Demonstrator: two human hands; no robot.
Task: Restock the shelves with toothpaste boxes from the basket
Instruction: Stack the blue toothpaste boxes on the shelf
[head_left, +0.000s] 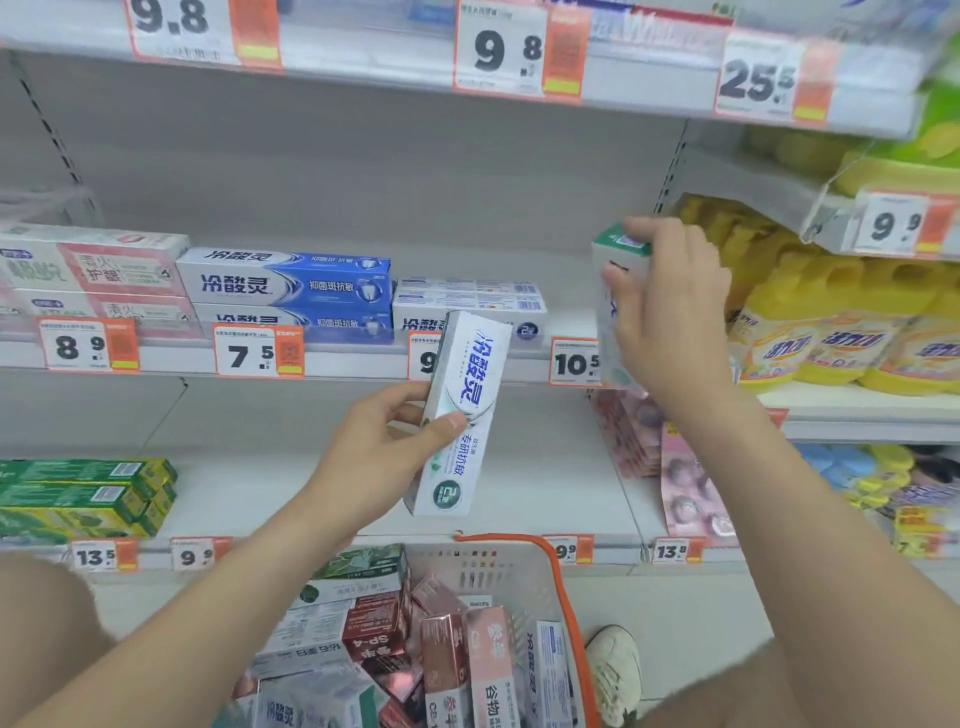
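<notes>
Nearest, at the bottom, stands a basket (565, 587) with an orange rim. Toothpaste boxes (488, 670) lie jumbled in it, pink, dark red, white and green. A pale shoe (615, 670) rests on the floor just to its right.

Above the basket, the left hand (374, 452) grips a white toothpaste box (462, 410). The thumb lies across its front and the fingers are curled behind. This box is tilted, its top end in front of the middle shelf's edge and its lower end hanging before the lower shelf (311, 499).

Further right and higher, the right hand (670, 312) pinches a 2nd white box with a green end (615, 248). It is held upright at the right end of the middle shelf (171, 358), above the 10.5 price tag (574, 364).

On the middle shelf, from left to right, sit pink-and-white boxes (93, 270), blue boxes (291, 286) in 2 layers, and low white boxes (467, 301). The lower shelf carries green boxes (78, 499) at its left and pink packs (685, 493) at its right.

Yellow bottles (831, 338) fill the bay to the right. The top shelf edge bears a 9.8 tag (498, 52).
</notes>
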